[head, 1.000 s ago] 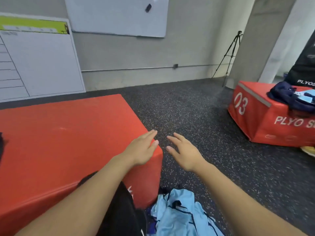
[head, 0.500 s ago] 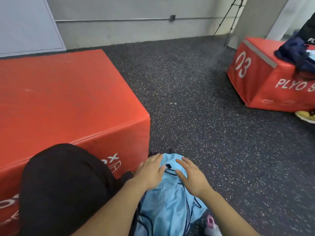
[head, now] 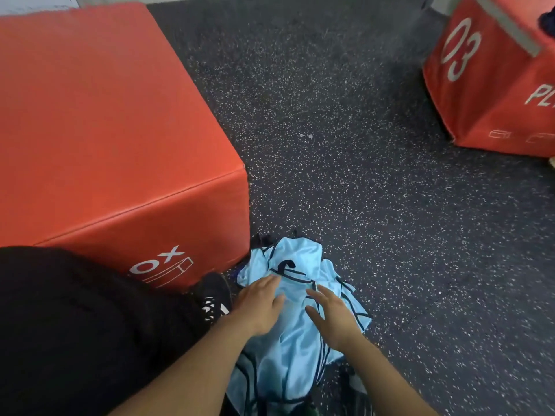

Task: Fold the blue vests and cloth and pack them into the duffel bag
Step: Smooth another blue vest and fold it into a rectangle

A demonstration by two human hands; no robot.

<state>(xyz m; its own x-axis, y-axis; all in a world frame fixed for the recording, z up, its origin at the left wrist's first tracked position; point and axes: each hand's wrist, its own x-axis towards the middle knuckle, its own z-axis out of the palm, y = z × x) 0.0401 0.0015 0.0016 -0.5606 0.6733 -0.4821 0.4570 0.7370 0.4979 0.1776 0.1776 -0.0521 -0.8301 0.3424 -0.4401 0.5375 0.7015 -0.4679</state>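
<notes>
A crumpled heap of light blue vests (head: 295, 334) with dark trim lies on the speckled floor near the bottom centre. My left hand (head: 260, 304) rests on the heap's left side with its fingers nearly straight. My right hand (head: 332, 316) hovers over or touches the right side, fingers spread and relaxed. Neither hand grips the fabric. No duffel bag shows in this view.
A large red foam plyo box (head: 99, 121) stands at the left, right beside the vests. A second red box (head: 492, 73) marked 03 is at the far right, with dark cloth (head: 548, 21) at its top edge. My black-trousered knee (head: 75, 325) and black shoe (head: 214, 295) are at lower left.
My view has tilted down to the floor. Both hands have dropped from above the red box's corner onto the blue vest heap.
</notes>
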